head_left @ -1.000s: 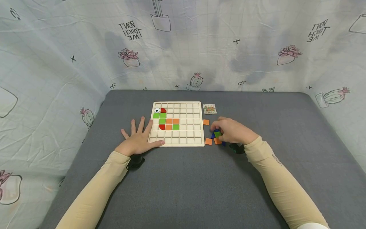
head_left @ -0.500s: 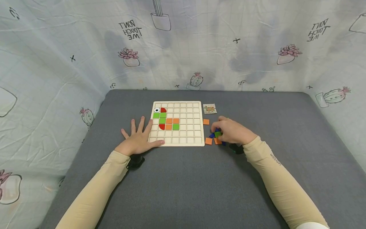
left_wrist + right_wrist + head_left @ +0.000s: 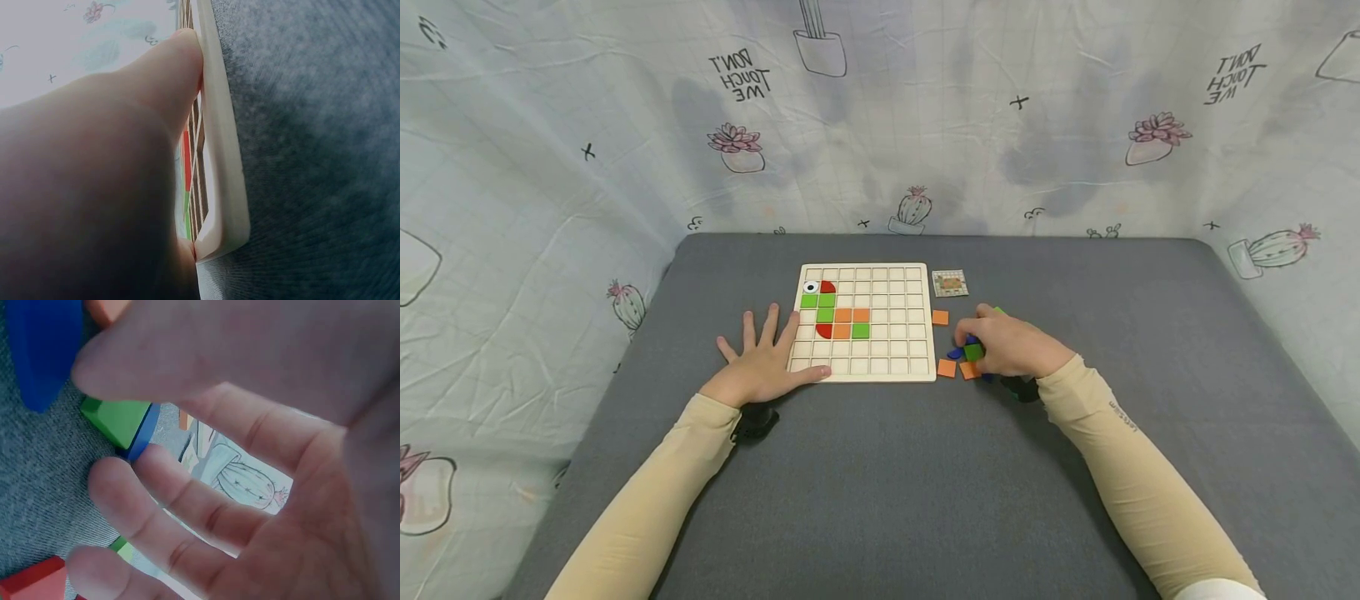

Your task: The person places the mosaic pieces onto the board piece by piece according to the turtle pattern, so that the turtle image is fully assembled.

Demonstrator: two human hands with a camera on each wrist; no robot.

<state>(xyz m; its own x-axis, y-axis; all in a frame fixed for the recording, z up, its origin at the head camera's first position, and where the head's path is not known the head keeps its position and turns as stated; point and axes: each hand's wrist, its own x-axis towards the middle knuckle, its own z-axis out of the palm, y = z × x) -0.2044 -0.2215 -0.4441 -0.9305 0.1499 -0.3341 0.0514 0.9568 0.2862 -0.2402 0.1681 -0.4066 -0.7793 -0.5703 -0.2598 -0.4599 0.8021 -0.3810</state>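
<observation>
Blue piece (image 3: 45, 350) | right wrist view | long axis near-vertical, narrow end down

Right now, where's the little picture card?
In the head view, the card lies on the table just right of the board, near its upper right corner, with an orange tile below it and the right hand nearer the person.

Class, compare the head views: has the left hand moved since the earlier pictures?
No. Against the gridded board, the left hand rests in the same place, with no visible shift either way.
</observation>
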